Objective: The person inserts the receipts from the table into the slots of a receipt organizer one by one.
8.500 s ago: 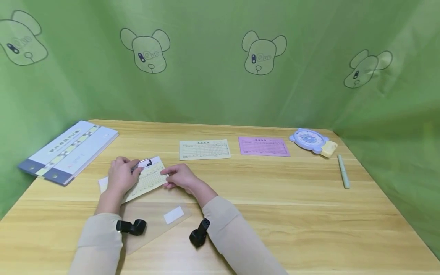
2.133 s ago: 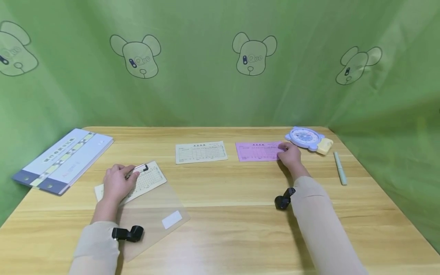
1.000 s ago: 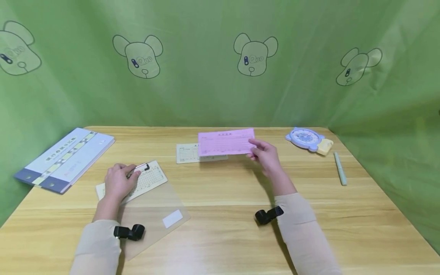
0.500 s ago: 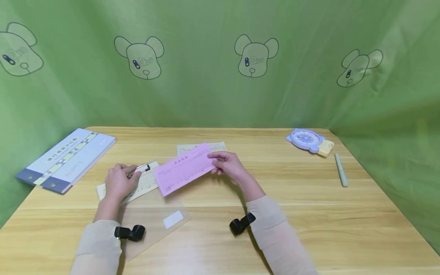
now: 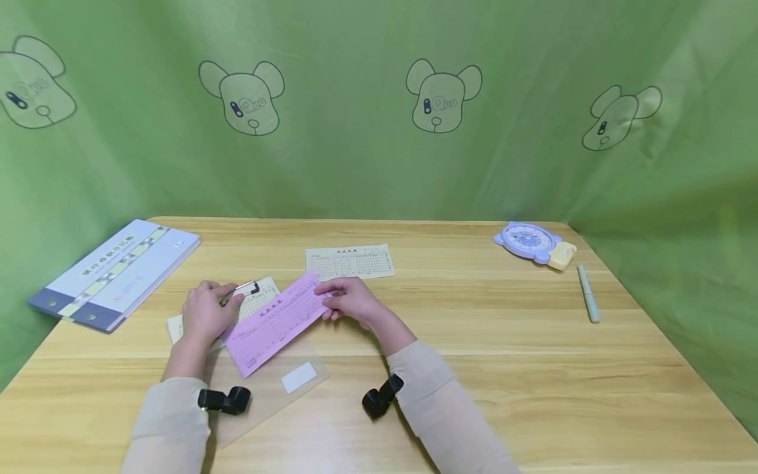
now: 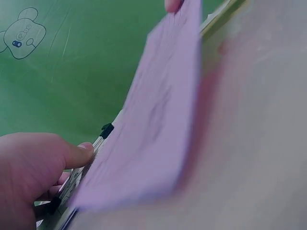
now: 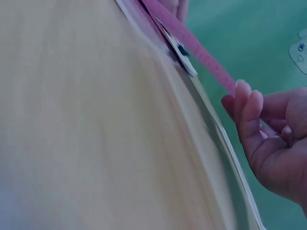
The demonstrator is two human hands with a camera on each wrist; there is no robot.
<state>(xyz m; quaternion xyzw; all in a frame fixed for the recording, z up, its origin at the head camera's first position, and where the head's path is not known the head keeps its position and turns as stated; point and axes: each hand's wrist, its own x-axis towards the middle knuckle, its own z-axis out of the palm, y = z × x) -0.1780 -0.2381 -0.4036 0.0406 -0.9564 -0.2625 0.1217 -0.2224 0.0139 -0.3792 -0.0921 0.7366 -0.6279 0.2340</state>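
A clear clipboard (image 5: 257, 405) with a white label lies at the left front. My left hand (image 5: 206, 313) pinches its metal clip (image 5: 245, 288), which has black ends. Under that clip sits a pale printed slip (image 5: 265, 293), partly covered. My right hand (image 5: 352, 301) pinches the right end of a pink printed slip (image 5: 274, 326), tilted over the clipboard. Its lower left end comes close to my left thumb. In the left wrist view the pink slip (image 6: 144, 124) stands between the camera and the clip. The right wrist view shows the pinching fingers (image 7: 250, 115).
Behind my right hand lies another pale printed slip (image 5: 355, 261). A blue-and-white binder (image 5: 121, 270) is at the left edge. Toward the right back are a blue round clock-like object (image 5: 527, 241), a cream block (image 5: 561, 255) and a light green pen (image 5: 588, 294).
My right hand took the pink slip from the back right and carried it left and forward, over the clipboard. My left hand stayed at the clip.
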